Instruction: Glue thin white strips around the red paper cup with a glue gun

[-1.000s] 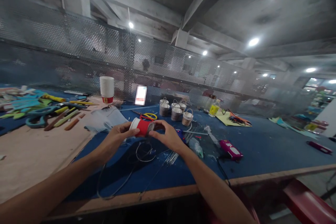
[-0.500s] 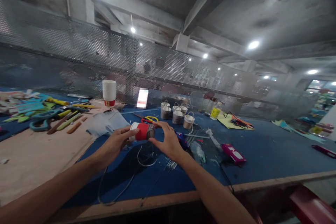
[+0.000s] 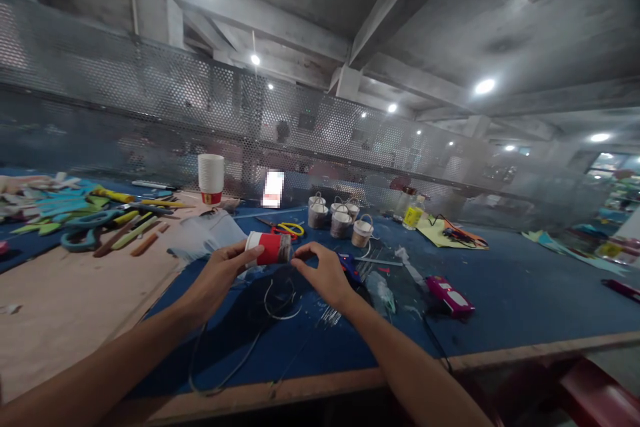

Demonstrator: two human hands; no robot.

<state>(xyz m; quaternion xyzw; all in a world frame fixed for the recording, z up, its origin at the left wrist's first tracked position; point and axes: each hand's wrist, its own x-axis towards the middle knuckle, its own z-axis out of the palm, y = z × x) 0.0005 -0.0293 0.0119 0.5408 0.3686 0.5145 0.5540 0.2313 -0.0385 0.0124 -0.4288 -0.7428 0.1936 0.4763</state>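
One paper cup (image 3: 270, 248) is gripped on its side by the left hand (image 3: 235, 265), closed round it above the counter (image 3: 505, 300). One right hand (image 3: 320, 270) is poised at the far end, thumb and fingertips nearly met (whether anything is pinched cannot be told). The cup: white-rimmed, red-bodied, grey-brown wrapping at its base. Beyond: handled buckets (image 3: 341, 223), at least four, partly overlapped; one cup stack (image 3: 211, 177), uncounted.

Craft workshop: scissors (image 3: 287, 226), blue worktable (image 3: 510, 293), concrete beams (image 3: 395, 3).
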